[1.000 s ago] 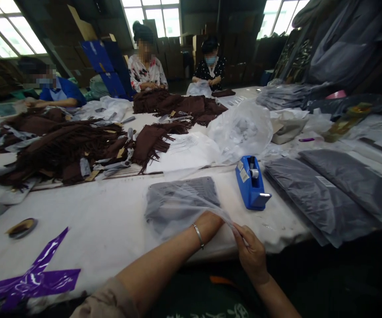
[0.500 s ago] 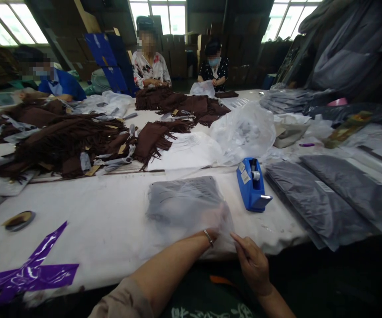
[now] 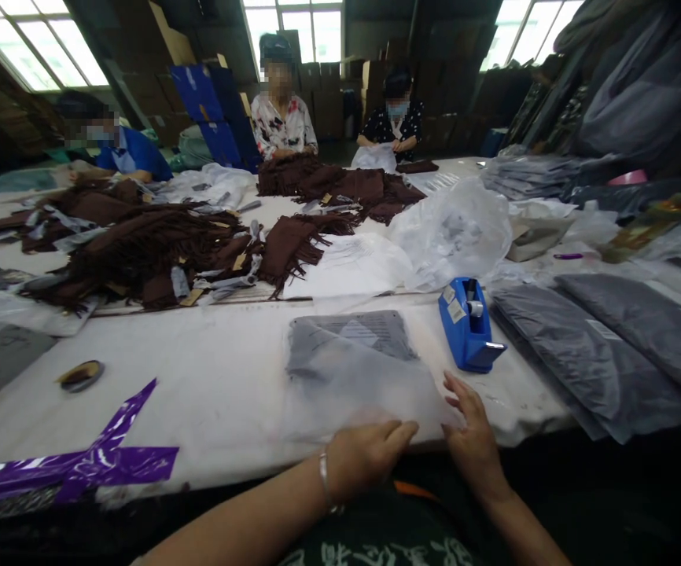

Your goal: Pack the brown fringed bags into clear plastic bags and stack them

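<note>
While the left hand (image 3: 369, 453) curls at its near edge, grip unclear, and the right hand (image 3: 473, 440) spreads beside its right corner, the frosted bag (image 3: 367, 385) lies on the bench (image 3: 216, 373), just beyond both.

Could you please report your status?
Left hand at near edge of frosted plastic bag; right hand at its right side. Flat grey item showing through. Blue tape dispenser alongside.

Left hand (image 3: 369, 453) curled, right hand (image 3: 475, 440) splayed
</note>
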`<state>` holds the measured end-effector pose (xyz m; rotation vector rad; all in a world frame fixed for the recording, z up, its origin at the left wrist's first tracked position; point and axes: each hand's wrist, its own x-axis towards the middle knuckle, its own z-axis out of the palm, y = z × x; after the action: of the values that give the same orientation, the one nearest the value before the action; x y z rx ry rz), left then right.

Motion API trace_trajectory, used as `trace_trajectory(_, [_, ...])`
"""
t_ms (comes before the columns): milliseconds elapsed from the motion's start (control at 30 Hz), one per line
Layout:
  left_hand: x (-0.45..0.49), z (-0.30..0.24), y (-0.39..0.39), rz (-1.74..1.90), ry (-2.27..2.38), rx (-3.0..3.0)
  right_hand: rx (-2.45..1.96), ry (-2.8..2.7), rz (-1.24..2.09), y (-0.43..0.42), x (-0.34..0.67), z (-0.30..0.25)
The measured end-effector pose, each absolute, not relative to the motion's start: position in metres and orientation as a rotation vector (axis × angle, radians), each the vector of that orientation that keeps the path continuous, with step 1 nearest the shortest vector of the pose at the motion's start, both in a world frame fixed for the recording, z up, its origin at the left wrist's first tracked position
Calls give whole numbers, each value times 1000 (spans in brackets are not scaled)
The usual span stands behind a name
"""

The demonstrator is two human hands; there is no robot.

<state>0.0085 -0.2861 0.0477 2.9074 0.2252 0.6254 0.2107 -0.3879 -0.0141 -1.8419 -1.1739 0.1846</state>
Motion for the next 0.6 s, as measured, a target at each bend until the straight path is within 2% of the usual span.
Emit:
trace_trajectory(67, [-30,52,-279,713,261,2976,-1841,-1262,104,-384,211,-8])
trace_trajectory(200, [-74,52,-252,913,854,3021,-1838,-1489,-56,-377,212,-2])
trace_trajectory(300, [-82,43,-227,1003,1132,2861,-1809,-1653,-143,-375,220,-4])
trace_trajectory(367, [-89,33,-213,1017,1111,2754,-1781,-1809,-107,-377,231,-6])
trace_trajectory(467, [-109,16,-205,888,810,2758,-1766,-2045,35,-383,244,-7])
trace_trajectory(600, [-133,3,-222,704,623,2849,-1861,-2055,97,-385,217,10])
